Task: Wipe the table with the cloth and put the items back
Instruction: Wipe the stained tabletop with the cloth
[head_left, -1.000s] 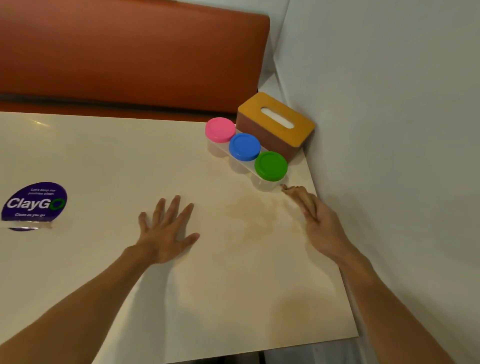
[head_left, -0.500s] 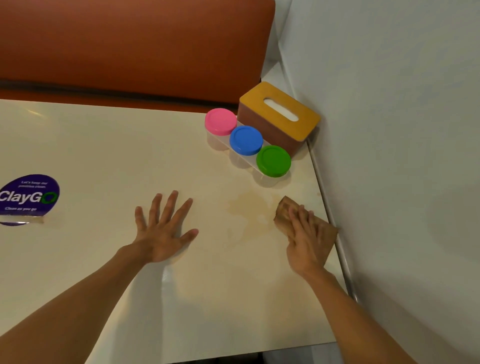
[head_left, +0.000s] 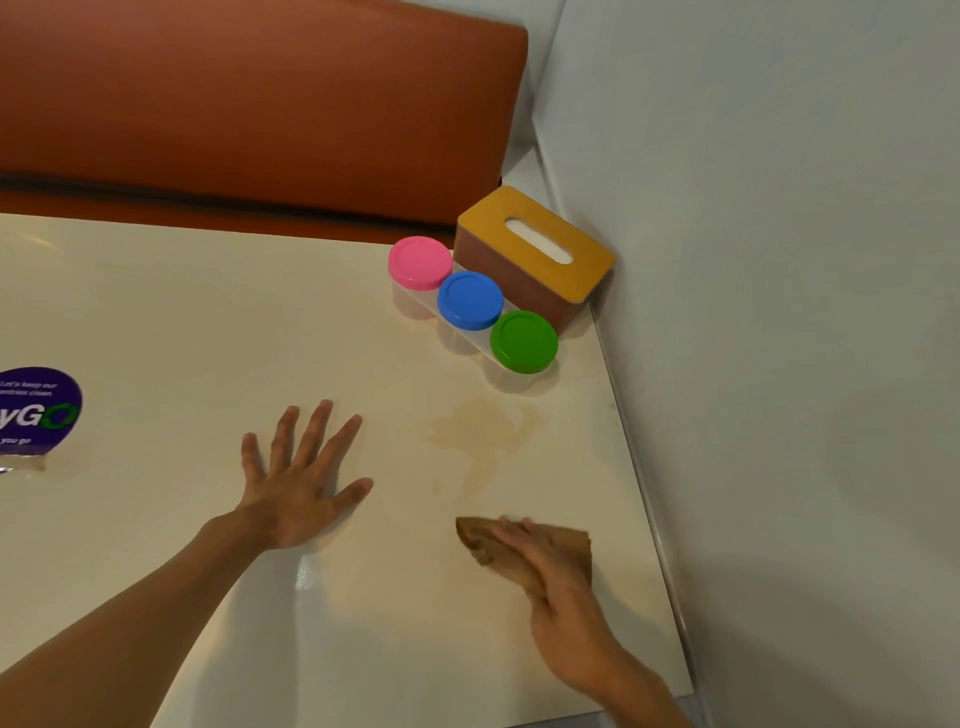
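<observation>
A brown cloth (head_left: 571, 545) lies flat on the cream table (head_left: 208, 322) near its right edge. My right hand (head_left: 558, 587) presses down on the cloth, fingers together, covering its middle. A pale brown stain (head_left: 483, 431) marks the table just beyond the cloth. My left hand (head_left: 301, 483) rests flat on the table with fingers spread, holding nothing. At the far right corner stand three clear jars with a pink lid (head_left: 420, 262), a blue lid (head_left: 470, 300) and a green lid (head_left: 523, 341), beside a brown tissue box (head_left: 535, 254) with a yellow top.
A grey wall (head_left: 779, 312) runs along the table's right edge. An orange bench backrest (head_left: 260, 104) stands behind the far edge. A purple sticker (head_left: 36, 410) is on the table at the left.
My right hand has slid the cloth toward me and slightly left, from beside the green-lidded jar to below the stain. My left hand has stayed flat in place.
</observation>
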